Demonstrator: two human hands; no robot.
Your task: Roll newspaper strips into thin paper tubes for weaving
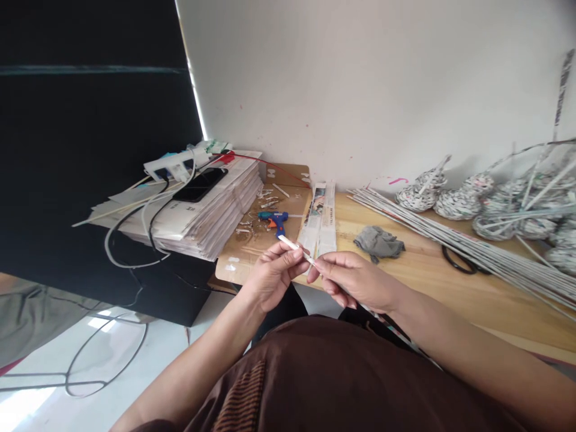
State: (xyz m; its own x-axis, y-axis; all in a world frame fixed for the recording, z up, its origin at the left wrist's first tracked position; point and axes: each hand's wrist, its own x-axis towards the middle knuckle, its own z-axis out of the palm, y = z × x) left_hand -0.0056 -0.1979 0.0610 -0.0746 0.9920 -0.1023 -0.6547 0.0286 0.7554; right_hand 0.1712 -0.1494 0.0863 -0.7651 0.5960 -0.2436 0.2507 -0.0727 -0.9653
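A thin white rolled-paper stick (288, 242) slants between my hands, just in front of the table edge. My left hand (275, 273) pinches it near its upper end, thumb on top. Close beside it, my right hand (355, 279) grips the stick lower down with thumb and fingers. A long thin length comes out below the right wrist and runs down along my right forearm; the palm hides part of it. Just beyond the hands lie folded newspaper strips (324, 219) and a blue glue gun (279, 222) with an orange trigger.
On the left, a paper stack (216, 222) carries a phone (201, 184), a power strip (177, 163) and cables. Scraps litter the cardboard (234, 255). To the right are a grey cloth (378, 241), a bundle of paper sticks (450, 237) and several woven paper pieces (463, 197).
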